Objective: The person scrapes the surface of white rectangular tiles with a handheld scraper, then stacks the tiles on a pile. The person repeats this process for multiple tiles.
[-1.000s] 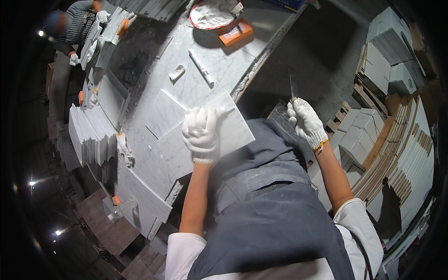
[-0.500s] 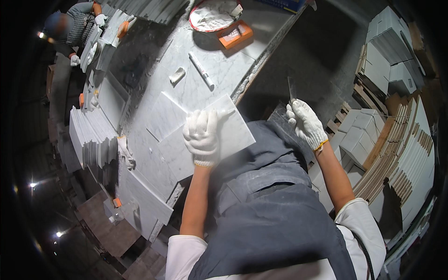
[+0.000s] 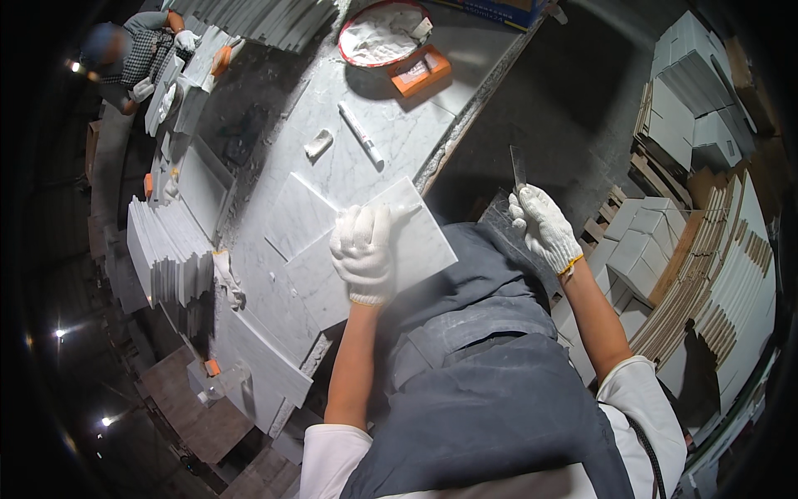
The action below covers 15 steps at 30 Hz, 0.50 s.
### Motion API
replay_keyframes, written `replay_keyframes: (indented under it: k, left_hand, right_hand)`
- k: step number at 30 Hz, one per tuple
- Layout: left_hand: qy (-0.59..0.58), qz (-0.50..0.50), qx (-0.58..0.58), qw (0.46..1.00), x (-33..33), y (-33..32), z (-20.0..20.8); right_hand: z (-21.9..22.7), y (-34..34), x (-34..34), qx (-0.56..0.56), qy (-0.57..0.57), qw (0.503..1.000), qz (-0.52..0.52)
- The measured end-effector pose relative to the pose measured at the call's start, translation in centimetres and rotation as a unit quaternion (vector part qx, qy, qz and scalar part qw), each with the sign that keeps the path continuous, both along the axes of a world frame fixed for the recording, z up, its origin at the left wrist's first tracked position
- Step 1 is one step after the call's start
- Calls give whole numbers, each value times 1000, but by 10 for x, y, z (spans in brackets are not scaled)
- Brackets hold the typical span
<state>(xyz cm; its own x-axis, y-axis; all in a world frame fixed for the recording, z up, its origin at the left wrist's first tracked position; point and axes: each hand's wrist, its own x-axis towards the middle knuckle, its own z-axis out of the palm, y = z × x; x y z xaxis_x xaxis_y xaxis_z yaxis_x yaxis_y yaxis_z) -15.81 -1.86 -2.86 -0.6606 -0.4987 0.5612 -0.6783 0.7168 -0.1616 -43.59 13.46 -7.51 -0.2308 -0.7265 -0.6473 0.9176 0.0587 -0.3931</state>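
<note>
My left hand [image 3: 363, 252], in a white knit glove, lies on a square white marble tile [image 3: 418, 241] at the bench's near edge. Its fingers are curled together, with the thumb stretched across the face of the tile. The tile overlaps another flat marble piece [image 3: 301, 208] beside it. Out past the bench edge, my gloved right hand [image 3: 543, 223] pinches a thin, narrow, see-through-looking blade [image 3: 518, 165] that points up and away. A capped white marker [image 3: 360, 135] and a small crumpled white piece [image 3: 318, 145] rest farther up the bench.
A red-rimmed bowl of white paste [image 3: 382, 35] and an orange box [image 3: 420, 72] sit at the bench's far end. Stacked slabs [image 3: 170, 249] stand left. White cartons [image 3: 644, 237] and leaning boards [image 3: 706, 283] line the right. Another person [image 3: 137, 50] works far left.
The whole view has shifted slightly, the bench appearing a bit lower. My two hands keep their grips. At the far left, the other person's gloved hands have moved.
</note>
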Motion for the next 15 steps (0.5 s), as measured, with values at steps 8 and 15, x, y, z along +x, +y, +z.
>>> replay_keyframes:
  k: [8,15]
  left_hand:
    - [-8,-1,-10,1000,0,1,2]
    - [-11,1,5,1000,0,2,3]
  right_hand:
    - [-3,1,-2,-19,-9,1000,-6]
    - [-1,1,-1,-7,-12,1000,-9]
